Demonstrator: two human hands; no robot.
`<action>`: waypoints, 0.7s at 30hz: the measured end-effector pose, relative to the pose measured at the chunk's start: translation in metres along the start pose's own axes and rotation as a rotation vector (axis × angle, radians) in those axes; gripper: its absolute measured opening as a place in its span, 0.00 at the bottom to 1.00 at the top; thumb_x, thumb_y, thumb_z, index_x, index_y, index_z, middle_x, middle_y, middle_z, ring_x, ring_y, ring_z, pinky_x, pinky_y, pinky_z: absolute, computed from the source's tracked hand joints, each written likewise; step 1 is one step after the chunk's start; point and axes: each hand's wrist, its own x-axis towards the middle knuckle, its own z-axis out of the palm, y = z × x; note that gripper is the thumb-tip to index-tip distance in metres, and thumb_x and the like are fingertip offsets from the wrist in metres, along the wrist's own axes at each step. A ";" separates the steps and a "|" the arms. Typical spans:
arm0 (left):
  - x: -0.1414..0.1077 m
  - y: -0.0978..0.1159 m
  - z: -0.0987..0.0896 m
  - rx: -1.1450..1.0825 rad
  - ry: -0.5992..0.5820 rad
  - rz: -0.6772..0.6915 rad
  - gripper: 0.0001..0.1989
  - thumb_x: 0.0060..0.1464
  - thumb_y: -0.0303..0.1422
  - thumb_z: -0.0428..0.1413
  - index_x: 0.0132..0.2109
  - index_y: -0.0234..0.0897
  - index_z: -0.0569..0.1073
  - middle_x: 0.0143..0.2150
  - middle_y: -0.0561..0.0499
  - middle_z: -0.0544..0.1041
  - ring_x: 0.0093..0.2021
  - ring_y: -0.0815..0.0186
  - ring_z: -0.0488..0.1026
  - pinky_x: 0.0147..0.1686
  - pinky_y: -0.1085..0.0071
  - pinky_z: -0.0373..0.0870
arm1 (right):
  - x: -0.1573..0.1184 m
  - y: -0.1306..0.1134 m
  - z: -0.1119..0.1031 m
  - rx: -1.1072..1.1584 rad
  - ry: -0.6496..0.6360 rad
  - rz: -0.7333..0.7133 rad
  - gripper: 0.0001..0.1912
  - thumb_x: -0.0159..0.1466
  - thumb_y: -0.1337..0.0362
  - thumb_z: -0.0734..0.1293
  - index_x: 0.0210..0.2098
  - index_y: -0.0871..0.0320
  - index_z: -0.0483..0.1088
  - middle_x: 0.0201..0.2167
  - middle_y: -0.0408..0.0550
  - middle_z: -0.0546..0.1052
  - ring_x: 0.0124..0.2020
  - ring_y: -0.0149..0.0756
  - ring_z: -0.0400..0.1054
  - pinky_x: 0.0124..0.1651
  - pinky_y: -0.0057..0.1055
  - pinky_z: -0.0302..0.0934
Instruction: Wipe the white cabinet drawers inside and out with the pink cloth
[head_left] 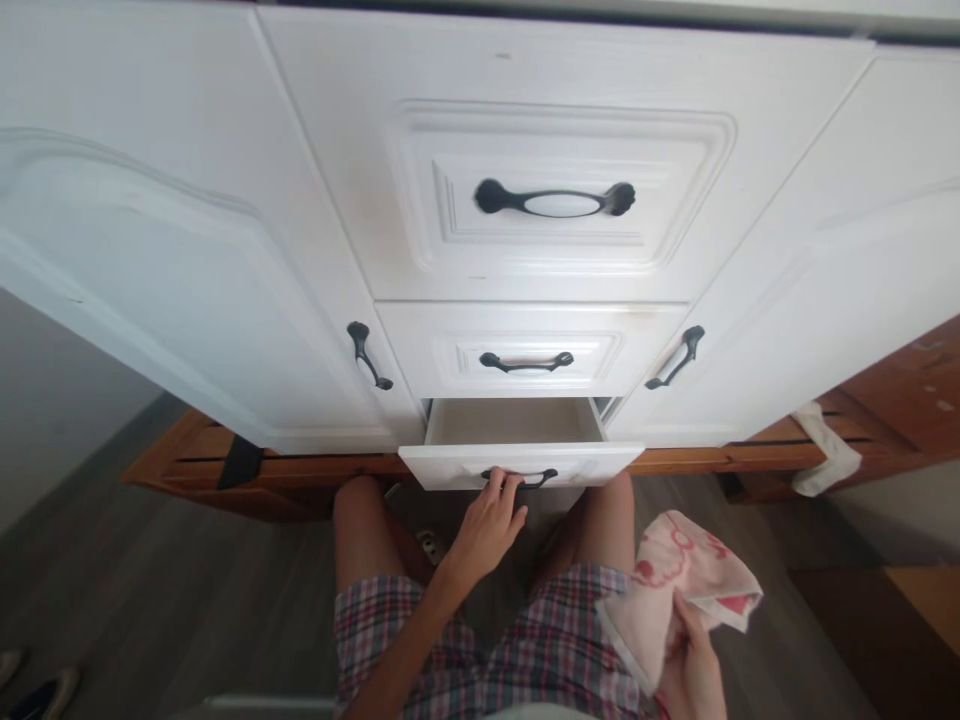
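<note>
My left hand [487, 520] has its fingers hooked on the dark handle [536, 480] of the lowest drawer [442, 468]. That drawer is pulled partway out, and the part of its inside that shows is bare and pale. Over my right thigh, my right hand [691, 655] grips a pink and white cloth [679, 570] with a red pattern, bunched and hanging loosely. Above the pulled-out drawer, the middle drawer [420, 345] and the top drawer [360, 180] are closed, each with a dark handle bearing a white inlay.
White cabinet doors [150, 270] flank the drawers, both closed. The cabinet stands on a wooden bench [667, 460]. A white cloth strip [829, 455] hangs over the bench at right, and a black strap-like piece [240, 463] lies at left. Shoes [56, 692] rest on the floor at lower left.
</note>
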 end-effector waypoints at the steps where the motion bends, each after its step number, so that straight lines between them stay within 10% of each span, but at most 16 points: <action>1: 0.006 -0.002 -0.001 0.002 0.006 0.004 0.15 0.73 0.32 0.53 0.63 0.44 0.64 0.59 0.45 0.67 0.54 0.54 0.79 0.55 0.56 0.80 | -0.001 -0.001 0.013 0.064 -0.009 0.050 0.32 0.44 0.49 0.83 0.47 0.48 0.80 0.45 0.51 0.85 0.48 0.55 0.82 0.53 0.57 0.80; 9: 0.045 -0.019 -0.005 0.013 0.045 0.014 0.15 0.72 0.32 0.52 0.63 0.43 0.65 0.59 0.44 0.67 0.55 0.52 0.78 0.56 0.53 0.80 | -0.004 -0.010 0.074 0.277 -0.105 0.158 0.39 0.53 0.57 0.82 0.62 0.53 0.75 0.51 0.49 0.85 0.48 0.46 0.82 0.54 0.44 0.78; 21: 0.073 -0.036 -0.009 -0.062 0.052 0.059 0.16 0.72 0.31 0.51 0.63 0.43 0.64 0.60 0.43 0.67 0.55 0.53 0.78 0.58 0.53 0.79 | 0.004 0.001 0.082 0.125 -0.142 0.012 0.47 0.51 0.53 0.83 0.68 0.51 0.70 0.51 0.47 0.84 0.50 0.44 0.80 0.49 0.35 0.78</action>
